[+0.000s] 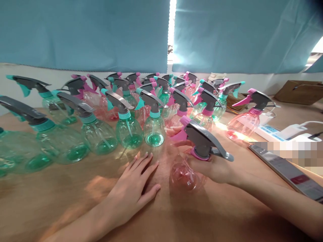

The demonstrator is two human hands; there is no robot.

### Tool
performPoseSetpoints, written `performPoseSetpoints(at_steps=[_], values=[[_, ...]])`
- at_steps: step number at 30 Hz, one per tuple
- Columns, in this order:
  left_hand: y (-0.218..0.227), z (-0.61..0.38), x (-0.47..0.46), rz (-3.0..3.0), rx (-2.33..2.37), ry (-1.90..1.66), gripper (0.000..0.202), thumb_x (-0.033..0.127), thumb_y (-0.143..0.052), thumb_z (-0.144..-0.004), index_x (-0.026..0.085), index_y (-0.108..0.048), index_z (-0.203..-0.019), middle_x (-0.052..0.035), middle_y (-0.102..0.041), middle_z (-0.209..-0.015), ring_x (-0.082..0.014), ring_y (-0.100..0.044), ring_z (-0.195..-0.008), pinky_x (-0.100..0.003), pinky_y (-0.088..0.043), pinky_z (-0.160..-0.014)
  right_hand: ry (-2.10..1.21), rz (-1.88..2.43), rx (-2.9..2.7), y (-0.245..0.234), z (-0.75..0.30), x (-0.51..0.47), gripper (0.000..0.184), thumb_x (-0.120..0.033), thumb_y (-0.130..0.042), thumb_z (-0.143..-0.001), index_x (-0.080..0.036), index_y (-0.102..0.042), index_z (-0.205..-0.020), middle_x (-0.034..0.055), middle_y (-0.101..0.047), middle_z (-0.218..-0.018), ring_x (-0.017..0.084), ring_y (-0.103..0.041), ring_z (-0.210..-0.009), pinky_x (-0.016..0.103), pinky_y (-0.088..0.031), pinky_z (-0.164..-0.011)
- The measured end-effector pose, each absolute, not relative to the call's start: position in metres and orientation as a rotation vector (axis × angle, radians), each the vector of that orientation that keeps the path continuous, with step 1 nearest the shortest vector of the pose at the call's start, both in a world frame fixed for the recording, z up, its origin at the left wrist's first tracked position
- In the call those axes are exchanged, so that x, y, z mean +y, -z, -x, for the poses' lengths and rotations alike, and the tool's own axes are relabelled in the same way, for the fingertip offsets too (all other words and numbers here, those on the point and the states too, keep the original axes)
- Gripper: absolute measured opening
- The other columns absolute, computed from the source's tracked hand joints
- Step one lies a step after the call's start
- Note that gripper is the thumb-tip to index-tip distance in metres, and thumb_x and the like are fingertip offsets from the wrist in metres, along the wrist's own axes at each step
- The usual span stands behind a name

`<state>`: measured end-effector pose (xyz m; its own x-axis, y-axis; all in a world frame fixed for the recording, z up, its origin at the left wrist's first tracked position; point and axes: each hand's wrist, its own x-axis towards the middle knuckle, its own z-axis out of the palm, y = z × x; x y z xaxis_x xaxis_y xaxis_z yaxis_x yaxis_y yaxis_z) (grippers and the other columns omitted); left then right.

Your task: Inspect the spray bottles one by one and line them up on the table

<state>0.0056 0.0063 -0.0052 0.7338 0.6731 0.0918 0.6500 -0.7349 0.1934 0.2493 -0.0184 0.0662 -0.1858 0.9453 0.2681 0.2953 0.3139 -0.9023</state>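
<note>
Palm down on the near part of the table [161, 225], the left hand [133, 185] lies with fingers lightly spread and thumb apart, holding nothing. Just to its right, the right hand [214, 169] is curled around the neck of a pink bottle [181, 174], below its grey sprayer [204, 136]. That bottle looks tilted; whether its base touches the table, I cannot tell. It is already fitted with its sprayer, and so is every bottle whose top shows: the green bottles [99, 136] in front on the left, the mixed rows on the far side, and another pink bottle [243, 124] on the right, beyond the phone [285, 171]. Fitting thus seems done on all of these. No loose sprayer is visible. How many bottles remain to be handled cannot be judged, since the far ones overlap, nor whether any contain liquid.
</note>
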Motion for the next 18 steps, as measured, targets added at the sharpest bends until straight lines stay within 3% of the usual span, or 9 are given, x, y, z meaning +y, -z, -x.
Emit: performPoseSetpoints(at_steps=[5,13,18], values=[[0.0058,-0.0055,0.0069,-2.786,1.060,-0.248,0.055,0.051,-0.046,-0.097,0.021,-0.044,-0.144,-0.0114,-0.037,-0.153,-0.0348,-0.031,-0.141,-0.058,-0.032,-0.110,-0.855,1.124,-1.681,-0.0653,-0.2468,-0.0197,0.027,-0.014,-0.052,-0.068,-0.023,-0.066,-0.089,0.0078,-0.069,-0.118,0.025,-0.069,-0.100,0.033,-0.058,-0.070],[0.0046,-0.0044,0.0057,-2.767,1.057,-0.261,0.055,0.050,-0.047,-0.097,0.021,-0.044,-0.144,-0.0108,-0.035,-0.154,-0.0343,-0.030,-0.141,-0.057,-0.030,-0.111,-0.867,1.096,-1.668,-0.0654,-0.2471,-0.0191,0.049,-0.012,-0.056,-0.071,-0.027,-0.062,-0.117,0.0050,-0.073,-0.109,0.025,-0.070,-0.100,0.037,-0.060,-0.079],[0.0046,-0.0055,0.0059,-2.760,1.070,-0.251,0.055,0.050,-0.047,-0.097,0.022,-0.043,-0.144,-0.0097,-0.035,-0.155,-0.0345,-0.030,-0.142,-0.058,-0.031,-0.111,-0.879,1.147,-1.652,-0.0655,-0.2477,-0.0184,0.056,-0.012,-0.058,-0.070,-0.026,-0.059,-0.124,0.0061,-0.074,-0.103,0.026,-0.072,-0.094,0.038,-0.061,-0.076]])
